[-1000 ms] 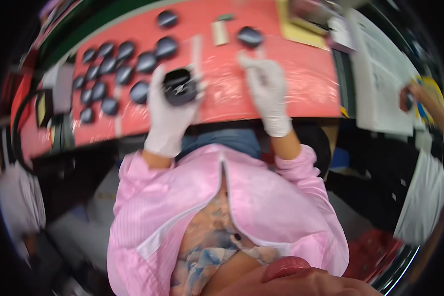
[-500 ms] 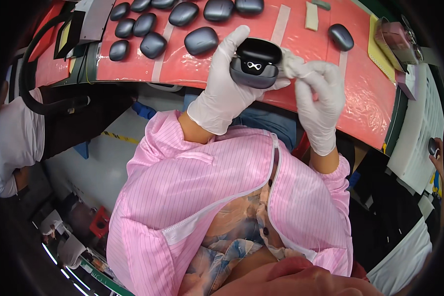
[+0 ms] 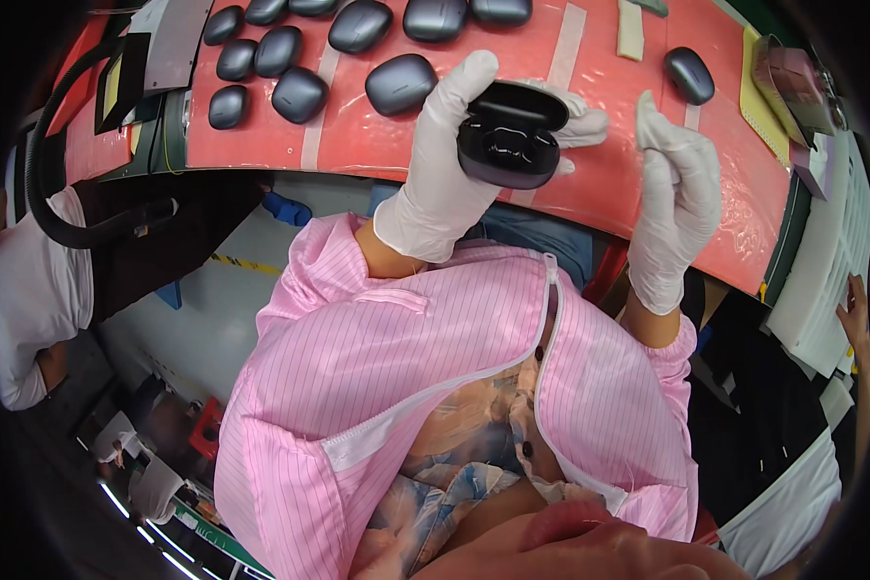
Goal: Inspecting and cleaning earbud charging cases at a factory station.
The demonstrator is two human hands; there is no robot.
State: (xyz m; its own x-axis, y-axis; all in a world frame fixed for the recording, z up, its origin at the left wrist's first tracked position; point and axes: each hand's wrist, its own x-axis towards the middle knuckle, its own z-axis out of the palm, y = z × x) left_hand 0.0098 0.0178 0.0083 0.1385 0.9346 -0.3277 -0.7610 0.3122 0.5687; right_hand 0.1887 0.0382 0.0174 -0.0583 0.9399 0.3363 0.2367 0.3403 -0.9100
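My left hand [image 3: 440, 169], in a white glove, is closed around a dark grey earbud case [image 3: 508, 157]. The case's lid is up, and its glossy black inside faces me. Off to the right, my gloved right hand [image 3: 679, 198] is raised apart from the case. Its fingers pinch a small off-white cloth [image 3: 645, 118] that sticks up past the fingertips. Just beyond my left hand lies a closed grey earbud case [image 3: 400, 84] on the red mat [image 3: 609, 184].
Several more closed cases [image 3: 300, 95] lie at the far left of the mat, and one case [image 3: 689, 75] sits at right. A pale strip [image 3: 630, 31], a yellow pad [image 3: 759, 92] and a clear container [image 3: 793, 77] are nearby. A black hose [image 3: 43, 174] curves at left. Another person's hand [image 3: 854, 314] shows at right.
My right hand has drawn away from the case to the right with the cloth. The case has tipped, showing more of its inside. At far right, the dark object by the other person's hand is out of sight.
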